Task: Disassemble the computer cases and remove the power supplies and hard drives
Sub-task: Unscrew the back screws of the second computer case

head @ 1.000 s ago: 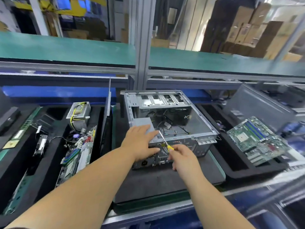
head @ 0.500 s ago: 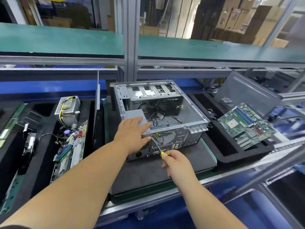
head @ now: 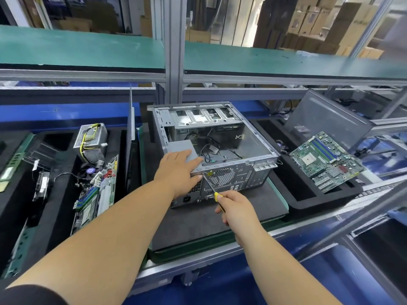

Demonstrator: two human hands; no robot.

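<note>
Lying on its side on a dark grey mat (head: 209, 219), the open computer case (head: 222, 150) shows its bare metal interior to the camera, with its rear panel turned toward the person. The left hand (head: 178, 170) rests flat on the grey power supply (head: 181, 148) that sits in the near left corner of the case, fingers straight and spread over its top and reaching to the rear edge of the case (no finger curls round anything). The right hand (head: 236, 209) is closed round the yellow-and-black handle of a screwdriver (head: 211, 187), and it sits in front of and below the case, apart from the metal. The thin shaft slants up and to the left from that fist, and its tip meets the rear panel just beside the left hand's fingertips (head: 199, 177), at the upper left of the round fan grille. So the power supply lies under the left palm and just above the tool's tip. Loose black cables lie inside the case near the power supply. A black foam tray (head: 66, 172) to the left holds another power supply (head: 90, 137) with yellow wires and a circuit board (head: 97, 194). A green motherboard (head: 326, 161) lies tilted on the tray to the right, in front of a leaning grey side panel (head: 328, 119).
</note>
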